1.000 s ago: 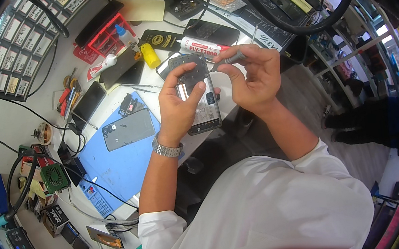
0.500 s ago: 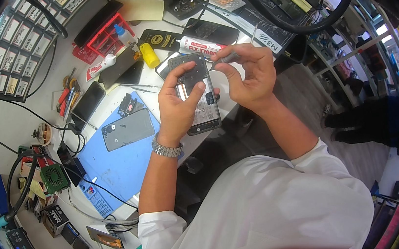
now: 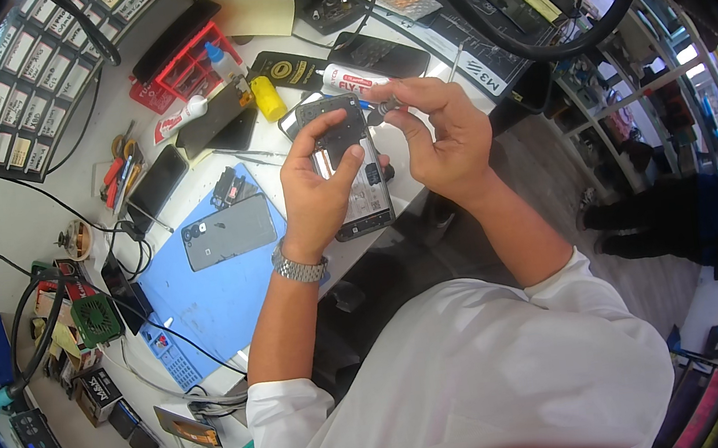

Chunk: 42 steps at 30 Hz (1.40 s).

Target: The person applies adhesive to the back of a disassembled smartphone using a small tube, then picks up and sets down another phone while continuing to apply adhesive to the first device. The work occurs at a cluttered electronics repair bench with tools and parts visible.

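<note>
My left hand [image 3: 317, 180] is closed round an opened smartphone [image 3: 367, 189], its back cover off and the battery and black inner plate showing. My thumb lies across the plate, and the phone is held tilted above the table's front edge. At the phone's upper right, my right hand [image 3: 448, 138] pinches a small grey screwdriver [image 3: 380, 114] between thumb and fingers. Whether its tip touches the phone I cannot tell. A detached grey back cover [image 3: 229, 232] lies on the blue mat [image 3: 209, 303], with small black parts [image 3: 233, 188] just beyond it.
Beyond my hands lie a white glue tube [image 3: 350, 79], a yellow bottle [image 3: 269, 99] and dark phones [image 3: 380, 55]. A red rack [image 3: 198, 70] stands farther back. Tweezers [image 3: 249, 155] rest left of the phone. A black cable [image 3: 551, 47] arches over the far right.
The screwdriver and my right fingers have shifted slightly, with the handle now nearer the phone and more upright. The phone has moved a little up and left in my left hand.
</note>
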### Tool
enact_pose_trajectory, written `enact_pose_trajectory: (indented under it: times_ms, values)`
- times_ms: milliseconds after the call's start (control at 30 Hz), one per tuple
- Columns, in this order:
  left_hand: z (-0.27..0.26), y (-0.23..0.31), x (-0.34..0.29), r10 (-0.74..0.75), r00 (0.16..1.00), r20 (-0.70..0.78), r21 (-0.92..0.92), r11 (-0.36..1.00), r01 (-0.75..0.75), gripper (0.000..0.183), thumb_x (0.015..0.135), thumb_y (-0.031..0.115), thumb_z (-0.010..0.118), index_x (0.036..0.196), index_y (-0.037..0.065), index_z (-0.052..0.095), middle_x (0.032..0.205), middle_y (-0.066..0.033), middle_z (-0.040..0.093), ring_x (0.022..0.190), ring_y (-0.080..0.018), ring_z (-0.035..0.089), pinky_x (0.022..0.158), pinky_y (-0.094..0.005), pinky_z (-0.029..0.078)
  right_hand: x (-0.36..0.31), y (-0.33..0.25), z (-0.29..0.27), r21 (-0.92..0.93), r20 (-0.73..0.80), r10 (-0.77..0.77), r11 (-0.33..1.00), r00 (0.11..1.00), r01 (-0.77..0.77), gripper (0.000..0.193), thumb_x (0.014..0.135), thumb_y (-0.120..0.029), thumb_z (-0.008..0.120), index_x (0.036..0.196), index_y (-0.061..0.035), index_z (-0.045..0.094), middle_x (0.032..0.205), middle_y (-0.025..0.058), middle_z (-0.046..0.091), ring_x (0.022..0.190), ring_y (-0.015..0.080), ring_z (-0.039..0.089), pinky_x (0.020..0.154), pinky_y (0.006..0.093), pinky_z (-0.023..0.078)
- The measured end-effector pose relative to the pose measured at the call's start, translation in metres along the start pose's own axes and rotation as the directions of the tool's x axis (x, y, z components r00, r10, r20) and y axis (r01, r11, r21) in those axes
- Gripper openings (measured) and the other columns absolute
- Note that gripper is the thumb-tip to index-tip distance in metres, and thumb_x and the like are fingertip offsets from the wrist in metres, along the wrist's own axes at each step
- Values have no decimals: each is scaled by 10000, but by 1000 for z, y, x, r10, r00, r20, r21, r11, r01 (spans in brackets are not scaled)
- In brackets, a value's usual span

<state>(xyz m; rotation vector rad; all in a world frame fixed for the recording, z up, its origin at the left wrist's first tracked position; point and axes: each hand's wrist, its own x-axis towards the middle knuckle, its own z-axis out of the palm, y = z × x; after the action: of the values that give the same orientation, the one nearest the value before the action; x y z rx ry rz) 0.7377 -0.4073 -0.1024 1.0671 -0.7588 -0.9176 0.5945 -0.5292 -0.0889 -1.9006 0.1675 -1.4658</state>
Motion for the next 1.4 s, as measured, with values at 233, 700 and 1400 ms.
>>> enact_pose_trajectory:
  times_ms: [233,700,1400]
  values:
    - [0,0,1,42,999,-21,51,998,-41,426,972,-48,720,1384,-13,619,1268,-118,690,1068,-188,720,901,-338,635,1,-4,2,-236,81,53,971,995,-32,374,885,160,771,1181,-13,623,1127,202,737,1012,229,747,871,334,594]
    - [-9,-13,3,120,992,-48,290,952,-101,344,959,-10,740,1300,-1,701,1243,-87,720,1133,-147,664,979,-315,554,-1,6,10,-40,6,30,999,1000,-29,425,850,98,828,1224,-12,660,1152,182,732,1028,264,753,894,341,615]
    - [-11,-25,4,40,993,-109,135,991,-25,210,970,-70,691,1177,-42,709,1162,-80,713,1100,-150,644,986,-299,520,-3,2,7,-229,69,92,971,993,-74,312,898,71,743,1174,17,605,1113,193,745,1038,366,760,887,426,617]
